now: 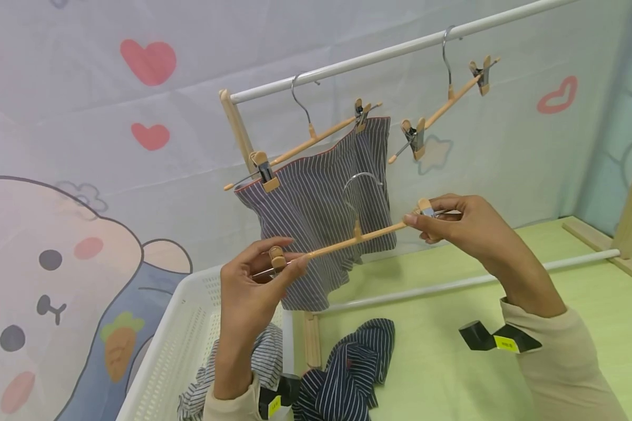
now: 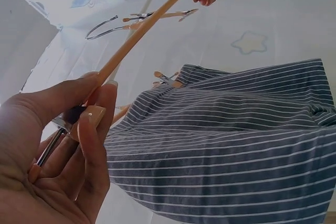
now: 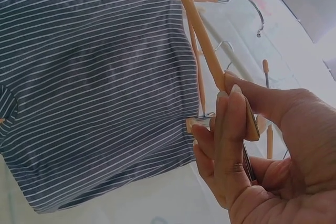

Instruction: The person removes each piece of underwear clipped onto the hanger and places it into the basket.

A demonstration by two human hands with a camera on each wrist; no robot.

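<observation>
So both hands were busy with one slim tan bar hanger with a silver metal hook and two clips (image 1: 337, 247), held up off the rail with the hook pointing up. The left hand (image 1: 250, 286) pinched it by the left clip, and the right hand (image 1: 466, 225) gripped the other end around the clip there. Right behind it, a dark garment with thin white stripes (image 1: 308, 199) hung by two clips from another tan hanger (image 1: 313, 134) on a round white rail (image 1: 395, 55), with a third tan clip hanger (image 1: 450, 104) further right. A white perforated plastic basket (image 1: 174, 318) held pale grey striped cloth (image 1: 267, 354), and a bunched navy striped cloth (image 1: 355, 362) lay on the light green table (image 1: 426, 356)
</observation>
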